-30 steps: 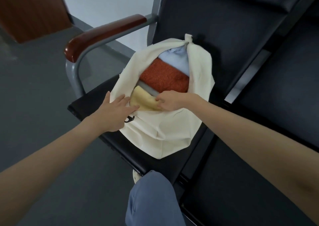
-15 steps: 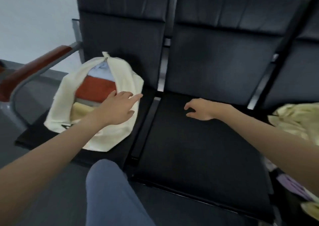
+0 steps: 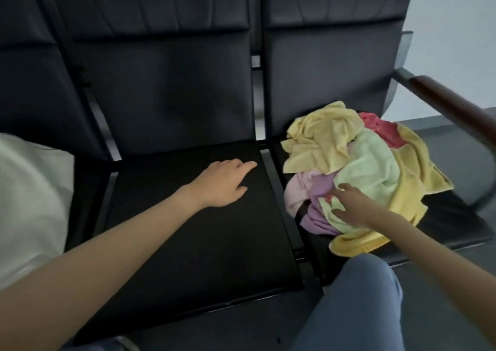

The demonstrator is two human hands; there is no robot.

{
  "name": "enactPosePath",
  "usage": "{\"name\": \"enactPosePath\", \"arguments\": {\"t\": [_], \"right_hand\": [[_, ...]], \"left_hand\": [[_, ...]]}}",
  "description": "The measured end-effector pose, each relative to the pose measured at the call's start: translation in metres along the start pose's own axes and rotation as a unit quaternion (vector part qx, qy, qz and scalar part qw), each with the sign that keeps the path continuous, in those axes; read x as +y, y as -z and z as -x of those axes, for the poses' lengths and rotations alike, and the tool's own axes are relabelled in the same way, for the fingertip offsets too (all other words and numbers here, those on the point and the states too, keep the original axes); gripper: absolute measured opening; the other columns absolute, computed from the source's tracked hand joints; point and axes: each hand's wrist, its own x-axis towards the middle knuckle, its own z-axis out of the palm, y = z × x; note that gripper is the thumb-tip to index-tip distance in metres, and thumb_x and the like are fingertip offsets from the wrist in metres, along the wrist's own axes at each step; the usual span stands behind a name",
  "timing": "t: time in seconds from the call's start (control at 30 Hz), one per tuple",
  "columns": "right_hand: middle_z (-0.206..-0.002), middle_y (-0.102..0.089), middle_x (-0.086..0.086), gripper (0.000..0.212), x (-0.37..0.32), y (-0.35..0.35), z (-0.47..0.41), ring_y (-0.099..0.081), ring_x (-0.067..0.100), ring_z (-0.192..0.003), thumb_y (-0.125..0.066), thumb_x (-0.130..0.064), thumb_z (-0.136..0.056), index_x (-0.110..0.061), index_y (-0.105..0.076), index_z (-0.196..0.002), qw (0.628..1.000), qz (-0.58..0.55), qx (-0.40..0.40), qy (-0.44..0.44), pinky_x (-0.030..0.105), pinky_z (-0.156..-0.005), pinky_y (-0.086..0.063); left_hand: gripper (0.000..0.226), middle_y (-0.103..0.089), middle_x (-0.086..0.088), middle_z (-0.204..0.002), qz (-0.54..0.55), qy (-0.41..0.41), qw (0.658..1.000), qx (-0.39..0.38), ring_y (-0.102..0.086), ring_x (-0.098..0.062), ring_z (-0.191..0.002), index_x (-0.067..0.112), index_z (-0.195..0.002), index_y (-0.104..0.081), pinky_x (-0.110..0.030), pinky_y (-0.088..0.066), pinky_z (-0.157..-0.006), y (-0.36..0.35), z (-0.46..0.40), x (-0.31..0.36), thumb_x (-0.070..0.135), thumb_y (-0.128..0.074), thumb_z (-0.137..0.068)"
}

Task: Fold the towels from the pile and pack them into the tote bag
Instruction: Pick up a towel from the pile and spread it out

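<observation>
A loose pile of towels (image 3: 357,168) lies on the right seat: yellow, pale green, purple, pink and red ones tangled together. My right hand (image 3: 351,207) reaches onto the front of the pile, its spread fingers touching the pale green towel (image 3: 375,173) near the purple one (image 3: 319,189). Over the middle seat (image 3: 193,230) my left hand (image 3: 224,183) is held with fingers straight and holds nothing. The cream tote bag (image 3: 26,203) shows only as a blurred edge at the far left.
Three black seats form one bench with tall backs. A brown armrest (image 3: 456,106) on a grey metal frame bounds the right seat. My knee in blue trousers (image 3: 359,305) is in front of the bench. Grey floor lies below.
The view swung right, from the tote bag to the towel pile. My right hand left the bag, crossed the middle seat and reached the pile. My left hand came off the bag to the middle seat.
</observation>
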Motion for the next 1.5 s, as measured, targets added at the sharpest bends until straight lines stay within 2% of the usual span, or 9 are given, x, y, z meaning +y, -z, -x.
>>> {"name": "enactPosePath", "arguments": {"t": [0.33, 0.57, 0.8, 0.9, 1.03, 1.17, 1.27, 1.43, 1.5], "right_hand": [[-0.147, -0.032, 0.016, 0.058, 0.053, -0.033, -0.005, -0.035, 0.031, -0.134, -0.054, -0.016, -0.094, -0.006, -0.029, -0.146, 0.964, -0.203, 0.172, 0.002, 0.034, -0.108, -0.029], [-0.143, -0.041, 0.014, 0.055, 0.071, -0.056, -0.017, -0.042, 0.025, -0.131, -0.053, -0.018, -0.096, -0.004, -0.03, -0.145, 0.921, -0.321, 0.22, -0.027, 0.031, -0.104, -0.037], [-0.125, -0.053, 0.009, 0.047, 0.066, -0.05, -0.023, -0.056, 0.017, -0.1, -0.052, -0.023, -0.097, -0.006, -0.039, -0.138, 0.898, -0.366, 0.238, -0.059, 0.025, -0.083, -0.042], [-0.109, -0.062, 0.005, 0.039, 0.05, -0.03, -0.026, -0.062, 0.016, -0.093, -0.051, -0.033, -0.097, -0.009, -0.049, -0.129, 0.809, -0.534, 0.219, -0.113, 0.031, -0.08, -0.05], [-0.114, -0.062, 0.017, 0.043, 0.025, -0.005, -0.035, -0.065, 0.029, -0.101, -0.048, -0.039, -0.098, -0.007, -0.047, -0.128, 0.575, -0.797, 0.122, -0.138, 0.036, -0.083, -0.055], [-0.126, -0.053, 0.023, 0.076, -0.011, 0.012, -0.044, -0.06, 0.037, -0.109, -0.054, -0.045, -0.093, -0.007, -0.018, -0.149, 0.421, -0.897, 0.056, -0.122, 0.044, -0.095, -0.05], [-0.123, -0.054, 0.02, 0.072, -0.038, 0.016, -0.045, -0.058, 0.036, -0.112, -0.058, -0.046, -0.09, -0.009, -0.028, -0.143, 0.321, -0.942, 0.017, -0.092, 0.045, -0.096, -0.049], [-0.122, -0.058, 0.019, 0.051, -0.088, 0.017, -0.037, -0.054, 0.033, -0.115, -0.056, -0.032, -0.093, -0.003, -0.043, -0.133, 0.253, -0.963, -0.058, -0.069, 0.041, -0.101, -0.044], [-0.124, -0.058, 0.019, 0.045, -0.115, 0.01, -0.033, -0.057, 0.032, -0.113, -0.058, -0.015, -0.091, -0.004, -0.045, -0.133, 0.333, -0.938, -0.06, -0.077, 0.04, -0.091, -0.051]], "left_hand": [[0.029, -0.055, -0.009, -0.112, 0.049, -0.046, 0.997, 0.032, -0.055, -0.028, -0.101, 0.012, -0.122, -0.053, -0.033, -0.04, -0.067, -0.069, -0.161, 0.098, 0.027, -0.047, -0.098], [0.038, -0.056, -0.011, -0.112, 0.133, 0.068, 0.985, 0.09, -0.057, -0.028, -0.096, 0.012, -0.121, -0.055, -0.044, -0.051, -0.078, -0.112, -0.228, 0.128, 0.038, -0.056, -0.093], [0.018, -0.056, -0.006, -0.079, 0.204, 0.104, 0.943, 0.241, -0.055, -0.026, -0.078, 0.006, -0.075, -0.055, -0.035, -0.037, -0.061, -0.11, -0.234, 0.122, 0.01, -0.049, -0.091], [0.01, -0.055, -0.003, -0.087, 0.293, 0.067, 0.908, 0.292, -0.05, -0.015, -0.081, 0.004, -0.088, -0.056, -0.029, -0.039, -0.072, -0.082, -0.208, 0.121, 0.006, -0.048, -0.094], [0.019, -0.046, 0.001, -0.078, 0.551, 0.078, 0.799, 0.228, -0.043, -0.008, -0.071, 0.013, -0.081, -0.047, -0.017, -0.035, -0.062, -0.032, -0.152, 0.116, 0.006, -0.042, -0.099], [0.015, -0.051, -0.008, -0.086, 0.647, 0.083, 0.728, 0.211, -0.048, -0.02, -0.083, 0.008, -0.09, -0.052, -0.034, -0.038, -0.074, 0.007, -0.091, 0.096, 0.011, -0.042, -0.101], [0.02, -0.055, -0.003, -0.083, 0.66, 0.1, 0.713, 0.215, -0.052, -0.02, -0.08, 0.013, -0.085, -0.054, -0.036, -0.041, -0.071, 0.027, -0.042, 0.079, 0.013, -0.041, -0.101], [0.019, -0.061, -0.001, -0.087, 0.648, 0.148, 0.71, 0.232, -0.059, -0.015, -0.083, 0.013, -0.089, -0.057, -0.035, -0.048, -0.082, 0.023, 0.05, 0.051, 0.014, -0.042, -0.101], [0.019, -0.062, 0.005, -0.083, 0.639, 0.163, 0.714, 0.238, -0.06, -0.009, -0.077, 0.014, -0.089, -0.057, -0.028, -0.05, -0.076, 0.015, 0.082, 0.04, 0.015, -0.043, -0.101]]}}
